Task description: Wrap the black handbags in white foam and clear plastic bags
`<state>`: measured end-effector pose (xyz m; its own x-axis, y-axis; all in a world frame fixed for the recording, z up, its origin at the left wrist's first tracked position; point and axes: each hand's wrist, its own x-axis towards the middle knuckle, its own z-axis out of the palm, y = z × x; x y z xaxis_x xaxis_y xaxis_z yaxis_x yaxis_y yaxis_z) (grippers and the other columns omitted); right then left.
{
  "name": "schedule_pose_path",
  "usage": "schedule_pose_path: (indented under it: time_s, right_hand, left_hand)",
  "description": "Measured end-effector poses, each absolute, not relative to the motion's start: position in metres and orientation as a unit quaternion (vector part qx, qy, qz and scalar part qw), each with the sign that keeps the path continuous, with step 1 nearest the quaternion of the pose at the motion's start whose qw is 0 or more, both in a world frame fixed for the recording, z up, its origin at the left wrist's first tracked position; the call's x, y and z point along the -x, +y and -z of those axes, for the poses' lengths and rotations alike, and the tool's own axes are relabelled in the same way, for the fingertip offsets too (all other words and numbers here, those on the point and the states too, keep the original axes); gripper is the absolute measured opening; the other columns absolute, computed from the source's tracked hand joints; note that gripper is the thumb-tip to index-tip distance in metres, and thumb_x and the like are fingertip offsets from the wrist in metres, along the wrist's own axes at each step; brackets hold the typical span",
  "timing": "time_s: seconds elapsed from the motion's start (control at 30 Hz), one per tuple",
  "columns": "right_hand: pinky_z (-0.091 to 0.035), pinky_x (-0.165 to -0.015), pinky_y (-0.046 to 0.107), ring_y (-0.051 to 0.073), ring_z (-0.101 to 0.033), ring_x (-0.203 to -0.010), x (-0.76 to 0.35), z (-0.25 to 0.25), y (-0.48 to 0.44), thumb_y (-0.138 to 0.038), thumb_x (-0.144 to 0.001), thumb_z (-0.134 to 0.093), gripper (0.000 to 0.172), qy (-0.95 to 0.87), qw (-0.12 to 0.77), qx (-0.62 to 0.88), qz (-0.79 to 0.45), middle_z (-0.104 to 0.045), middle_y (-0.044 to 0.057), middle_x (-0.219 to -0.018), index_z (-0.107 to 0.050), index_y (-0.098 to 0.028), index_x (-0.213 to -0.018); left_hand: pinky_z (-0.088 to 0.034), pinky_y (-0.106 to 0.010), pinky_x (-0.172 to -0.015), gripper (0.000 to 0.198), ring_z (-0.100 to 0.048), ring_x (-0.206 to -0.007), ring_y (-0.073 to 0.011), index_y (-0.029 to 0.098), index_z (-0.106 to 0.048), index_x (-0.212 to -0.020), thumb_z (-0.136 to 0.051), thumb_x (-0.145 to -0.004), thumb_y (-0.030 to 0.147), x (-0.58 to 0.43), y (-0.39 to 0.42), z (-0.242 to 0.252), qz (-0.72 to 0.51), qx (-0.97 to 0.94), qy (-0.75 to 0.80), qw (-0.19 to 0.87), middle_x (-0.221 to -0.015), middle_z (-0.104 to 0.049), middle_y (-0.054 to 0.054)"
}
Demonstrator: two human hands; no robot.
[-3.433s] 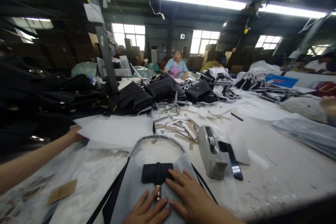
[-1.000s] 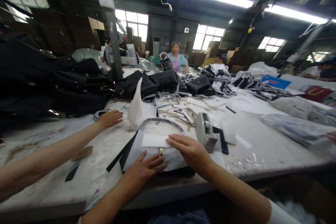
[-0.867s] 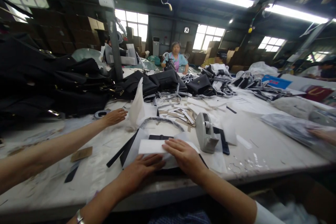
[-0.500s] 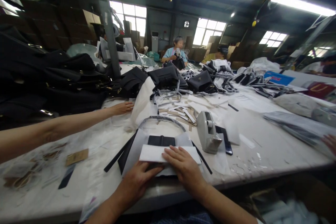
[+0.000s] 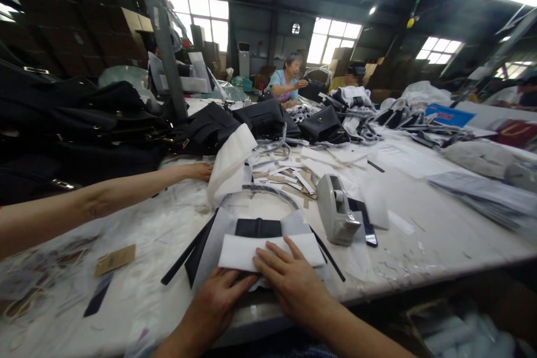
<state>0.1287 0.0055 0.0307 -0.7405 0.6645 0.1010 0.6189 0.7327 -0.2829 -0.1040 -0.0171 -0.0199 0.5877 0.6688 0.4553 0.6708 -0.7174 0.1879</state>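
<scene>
A black handbag (image 5: 258, 227) lies flat at the near table edge, wrapped in pale grey tissue (image 5: 213, 240), its wrapped handle (image 5: 268, 193) arching away from me. A white foam strip (image 5: 239, 251) is folded across its front. My right hand (image 5: 289, 282) lies flat on the strip, fingers stretched out. My left hand (image 5: 218, 299) rests beside it, fingertips flat on the bag's lower edge just under the strip. Neither hand grips anything.
A co-worker's arm reaches in from the left; that hand (image 5: 197, 170) lifts a white sheet (image 5: 229, 165). A grey tape dispenser (image 5: 335, 215) and a phone (image 5: 366, 225) sit to the right. Black bags (image 5: 84, 128) pile up at left and centre. Card scraps (image 5: 285, 179) litter the middle.
The white strip has been folded down over the bag's front, and both my hands slid toward the near edge with it. The co-worker's hand lifted the white sheet higher.
</scene>
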Motion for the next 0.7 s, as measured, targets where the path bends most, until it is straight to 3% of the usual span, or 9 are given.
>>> schedule_pose_path:
  time_s: [0.17,0.4,0.6,0.7]
  right_hand:
    - [-0.007,-0.121,0.058,0.027,-0.038,-0.139,-0.122,-0.026,0.008,-0.020,-0.098,-0.043,0.045,-0.931,0.128,0.330,-0.093,-0.050,0.008,-0.147,-0.043,-0.019,-0.144]
    - [-0.036,-0.112,0.050,0.028,-0.048,-0.131,-0.117,-0.017,0.013,-0.024,-0.102,-0.042,0.036,-0.940,0.169,0.294,-0.036,-0.057,0.008,-0.140,-0.052,-0.016,-0.135]
    - [-0.048,-0.097,0.044,0.026,-0.057,-0.121,-0.098,-0.014,0.007,-0.027,-0.102,-0.045,0.030,-0.927,0.209,0.310,-0.015,-0.065,0.006,-0.130,-0.060,-0.019,-0.126]
    - [-0.051,-0.089,0.039,0.024,-0.060,-0.113,-0.092,-0.018,0.010,-0.028,-0.099,-0.050,0.028,-0.922,0.196,0.331,-0.046,-0.067,0.008,-0.126,-0.061,-0.019,-0.123]
  left_hand:
    - [-0.059,-0.037,-0.082,0.048,-0.065,-0.094,-0.0240,0.023,-0.062,-0.127,-0.045,-0.085,0.008,0.104,-0.017,0.023,0.256,0.887,-0.384,0.010,-0.107,-0.069,-0.010]
    - [-0.057,-0.031,-0.087,0.048,-0.067,-0.101,-0.0206,0.023,-0.056,-0.134,-0.040,-0.091,0.008,0.109,-0.019,0.036,0.265,0.884,-0.383,0.026,-0.115,-0.070,-0.009]
    - [-0.059,-0.025,-0.075,0.044,-0.073,-0.081,-0.0176,0.018,-0.059,-0.128,-0.044,-0.088,0.007,0.115,-0.017,0.046,0.287,0.892,-0.349,0.002,-0.097,-0.075,-0.007]
    - [-0.059,-0.026,-0.073,0.045,-0.073,-0.080,-0.0182,0.019,-0.058,-0.130,-0.044,-0.089,0.008,0.112,-0.017,0.045,0.289,0.889,-0.354,-0.003,-0.098,-0.075,-0.007]
